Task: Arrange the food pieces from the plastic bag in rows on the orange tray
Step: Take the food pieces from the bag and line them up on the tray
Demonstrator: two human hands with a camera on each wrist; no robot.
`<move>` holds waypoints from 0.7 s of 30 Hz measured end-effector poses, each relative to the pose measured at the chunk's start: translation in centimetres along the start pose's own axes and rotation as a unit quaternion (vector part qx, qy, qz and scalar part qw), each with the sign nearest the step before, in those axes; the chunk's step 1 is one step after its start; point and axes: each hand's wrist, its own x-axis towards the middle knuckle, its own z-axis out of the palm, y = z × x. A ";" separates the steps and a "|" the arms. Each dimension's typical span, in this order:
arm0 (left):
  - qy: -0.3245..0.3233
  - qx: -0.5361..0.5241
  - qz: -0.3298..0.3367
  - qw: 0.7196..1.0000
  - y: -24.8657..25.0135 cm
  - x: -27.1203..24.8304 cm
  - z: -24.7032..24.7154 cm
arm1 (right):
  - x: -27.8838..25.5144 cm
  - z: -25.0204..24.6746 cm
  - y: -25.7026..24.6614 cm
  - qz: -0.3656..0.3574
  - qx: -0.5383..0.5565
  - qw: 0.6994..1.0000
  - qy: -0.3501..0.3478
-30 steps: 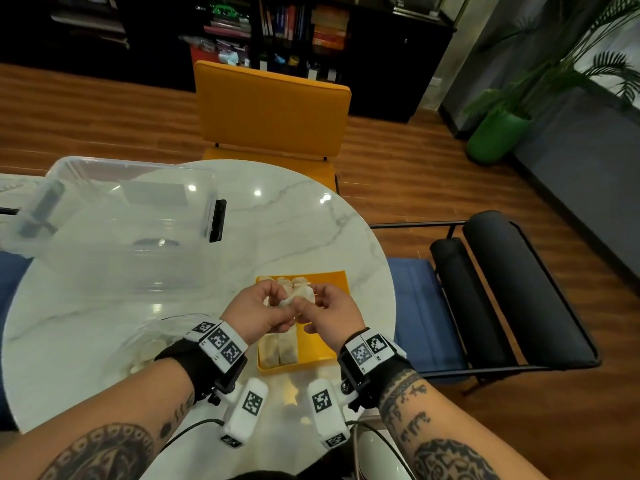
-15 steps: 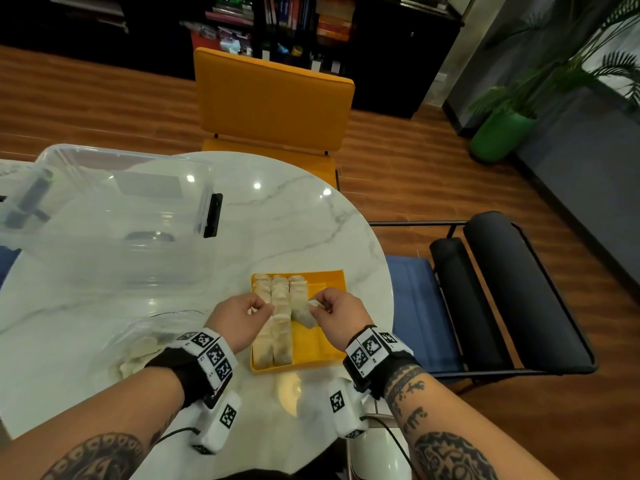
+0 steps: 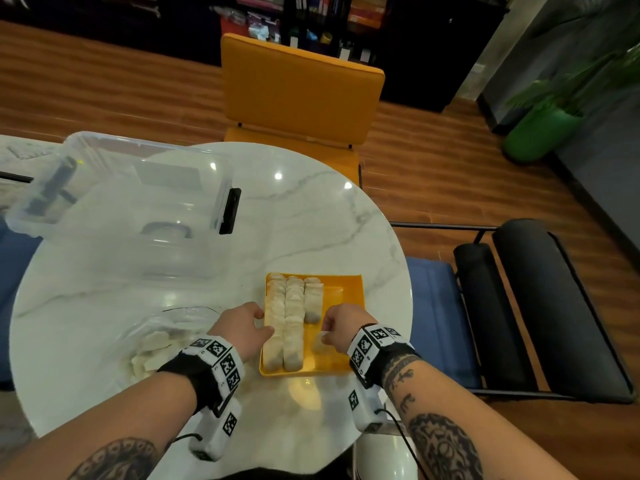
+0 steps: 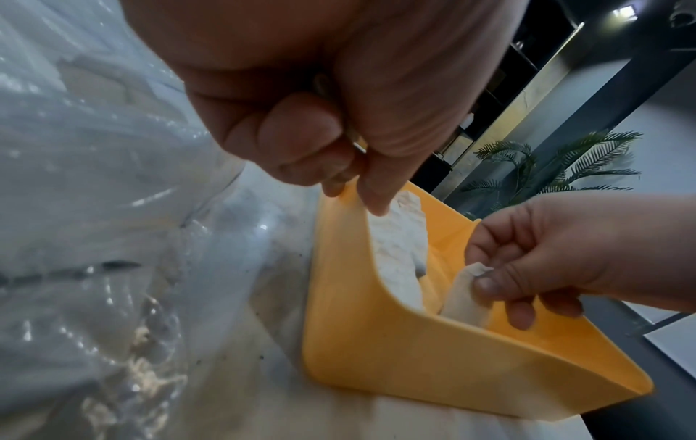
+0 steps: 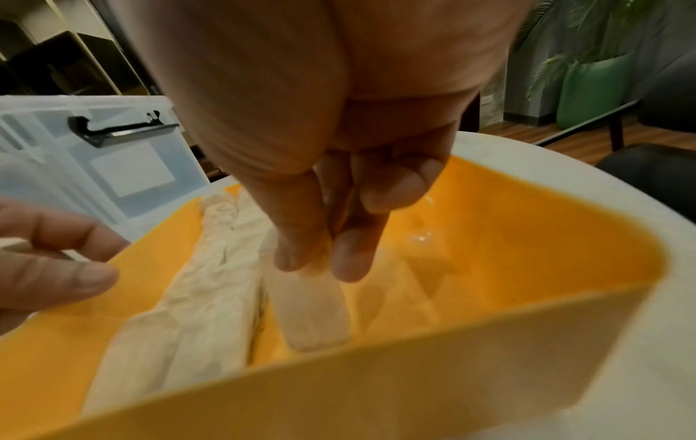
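The orange tray sits near the right edge of the round marble table, close to the person. Two full rows of pale food pieces run along its left side, and a shorter third row lies beside them at the far end. The right hand reaches into the tray at the near end of that third row, and its fingers pinch one more pale piece between thumb and fingertips, the piece's lower end at the tray floor just beside the second row. The left hand is at the tray's left wall; its fingers are curled, with the thumb and a fingertip pinching the wall's rim. To the left of the tray, just beside the left wrist, the clear plastic bag lies on the table with more pale pieces visible inside it. A clear plastic box with a black latch stands at the far left of the table. An orange chair is behind the table and a black one to the right.
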 end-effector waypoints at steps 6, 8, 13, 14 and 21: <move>0.010 -0.011 -0.009 1.000 -0.3 -0.1 0.3 | 3.3 -0.8 -1.1 0.026 0.020 0.999 0.022; 0.009 -0.017 -0.012 1.000 -0.4 0.0 0.4 | 4.1 -1.0 -1.3 0.032 0.028 0.999 0.029; 0.003 -0.018 -0.011 1.000 -0.6 0.1 0.4 | 5.2 -1.0 -1.6 0.037 0.035 0.998 0.037; 0.003 -0.021 -0.011 1.000 -0.6 0.2 0.4 | 5.3 -1.0 -1.6 0.038 0.035 0.998 0.038; 0.026 -0.127 0.012 0.992 -0.4 -0.1 -0.5 | 4.0 -1.9 -1.6 0.039 0.094 0.992 0.071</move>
